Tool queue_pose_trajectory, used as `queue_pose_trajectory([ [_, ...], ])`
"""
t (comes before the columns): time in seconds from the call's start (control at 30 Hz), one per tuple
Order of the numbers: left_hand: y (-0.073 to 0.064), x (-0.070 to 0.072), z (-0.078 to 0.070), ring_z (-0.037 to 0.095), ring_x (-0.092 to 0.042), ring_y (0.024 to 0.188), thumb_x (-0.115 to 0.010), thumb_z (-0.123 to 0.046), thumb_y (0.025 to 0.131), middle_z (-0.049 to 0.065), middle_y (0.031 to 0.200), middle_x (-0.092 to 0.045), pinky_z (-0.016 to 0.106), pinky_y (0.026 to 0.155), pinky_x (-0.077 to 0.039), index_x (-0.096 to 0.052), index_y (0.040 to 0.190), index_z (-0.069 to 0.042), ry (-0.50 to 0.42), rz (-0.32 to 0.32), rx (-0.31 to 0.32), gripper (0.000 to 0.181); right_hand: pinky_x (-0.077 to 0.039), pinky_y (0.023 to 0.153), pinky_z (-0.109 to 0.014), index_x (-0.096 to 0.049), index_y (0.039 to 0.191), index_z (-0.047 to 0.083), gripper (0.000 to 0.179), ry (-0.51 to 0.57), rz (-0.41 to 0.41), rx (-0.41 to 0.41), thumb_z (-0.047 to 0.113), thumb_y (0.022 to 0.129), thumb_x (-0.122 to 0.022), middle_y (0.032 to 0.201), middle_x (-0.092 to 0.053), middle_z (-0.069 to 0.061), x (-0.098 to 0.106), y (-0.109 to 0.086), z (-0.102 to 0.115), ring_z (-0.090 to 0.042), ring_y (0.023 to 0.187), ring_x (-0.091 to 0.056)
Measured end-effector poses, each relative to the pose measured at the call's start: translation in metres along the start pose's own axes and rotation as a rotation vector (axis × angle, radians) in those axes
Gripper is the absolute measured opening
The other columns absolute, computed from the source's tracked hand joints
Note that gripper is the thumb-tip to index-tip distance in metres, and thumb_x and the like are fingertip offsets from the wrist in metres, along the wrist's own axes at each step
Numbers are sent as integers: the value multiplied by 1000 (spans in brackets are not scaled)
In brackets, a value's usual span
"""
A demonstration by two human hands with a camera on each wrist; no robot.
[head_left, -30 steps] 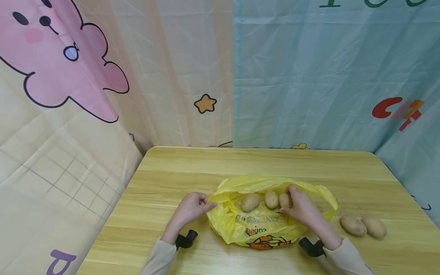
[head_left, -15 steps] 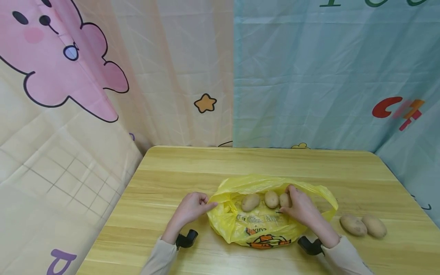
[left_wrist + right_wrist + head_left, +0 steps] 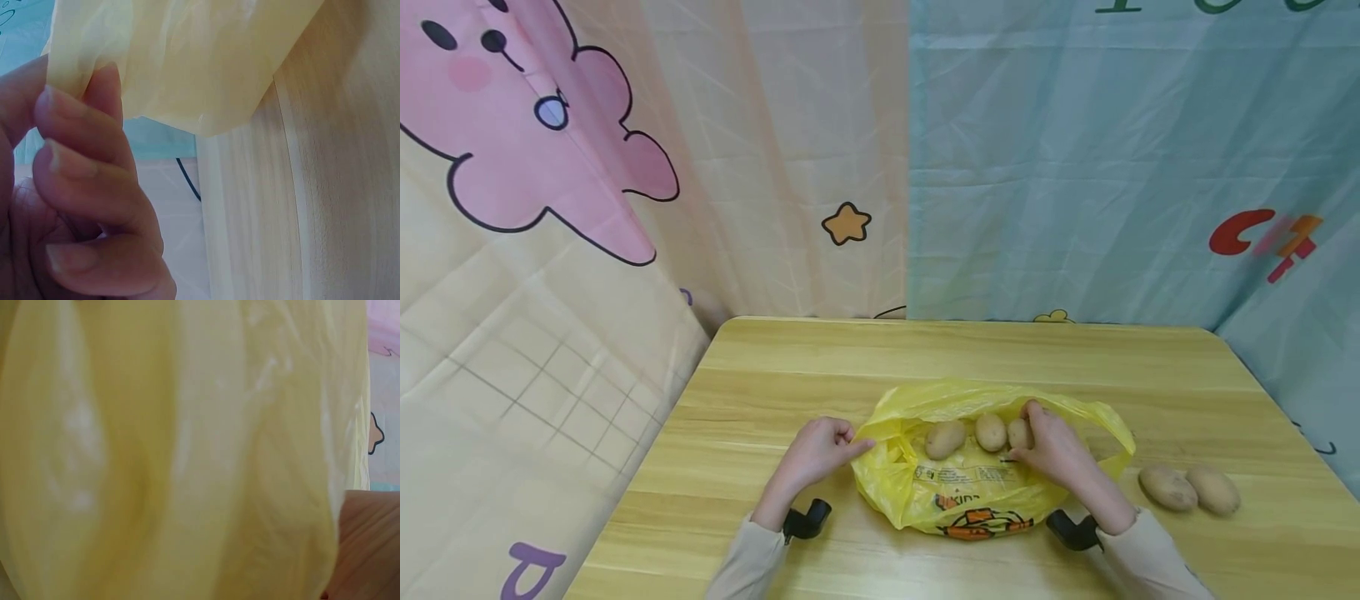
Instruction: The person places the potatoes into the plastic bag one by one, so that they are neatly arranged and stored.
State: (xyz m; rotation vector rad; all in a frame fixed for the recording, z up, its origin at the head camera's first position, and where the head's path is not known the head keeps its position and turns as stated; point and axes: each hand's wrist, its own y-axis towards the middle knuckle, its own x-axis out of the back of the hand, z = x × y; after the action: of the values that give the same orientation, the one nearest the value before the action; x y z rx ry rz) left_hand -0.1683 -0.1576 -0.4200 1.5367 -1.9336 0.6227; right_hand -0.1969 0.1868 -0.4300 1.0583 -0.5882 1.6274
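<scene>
A thin yellow plastic bag (image 3: 882, 492) with printing on it lies on the table, its mouth spread wide. My left hand (image 3: 820, 450) pinches the left edge of the mouth between thumb and index finger, the other fingers curled in the left wrist view. Inside the bag are an oval potato (image 3: 945, 440), a rounder potato (image 3: 991, 432) beside it, and a third potato (image 3: 1018, 434). My right hand (image 3: 1052, 446) reaches into the bag and grips that third potato, partly covering it. Yellow plastic (image 3: 187, 450) fills most of the right wrist view and hides the fingers there.
Two loose potatoes, one left (image 3: 1168, 487) and one right (image 3: 1213, 489), lie side by side to the right of the bag, near my right forearm. The wooden table (image 3: 805, 367) ends at a patterned curtain (image 3: 1037, 183) behind. A black device sits at each wrist.
</scene>
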Motion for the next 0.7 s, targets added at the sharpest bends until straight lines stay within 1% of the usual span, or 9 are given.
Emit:
queue_pose_trajectory([
  [0.4, 0, 1, -1, 7, -30, 45, -70, -36, 86, -9, 50, -34, 22, 44, -24, -51, 64, -12, 7, -4, -4, 37, -41, 55, -36, -48, 102, -8, 53, 5, 14, -12, 9, 68, -85, 78, -54, -11, 1, 1, 1, -21, 64, -49],
  [0.7, 1, 0, 1, 6, -30, 45, -70, -36, 86, -9, 50, -35, 22, 44, -24, -52, 64, -13, 9, -10, -7, 37, -41, 55, -36, -49, 100, -7, 52, 6, -4, 0, 8, 67, -86, 78, -55, -12, 0, 0, -1, -21, 64, -49],
])
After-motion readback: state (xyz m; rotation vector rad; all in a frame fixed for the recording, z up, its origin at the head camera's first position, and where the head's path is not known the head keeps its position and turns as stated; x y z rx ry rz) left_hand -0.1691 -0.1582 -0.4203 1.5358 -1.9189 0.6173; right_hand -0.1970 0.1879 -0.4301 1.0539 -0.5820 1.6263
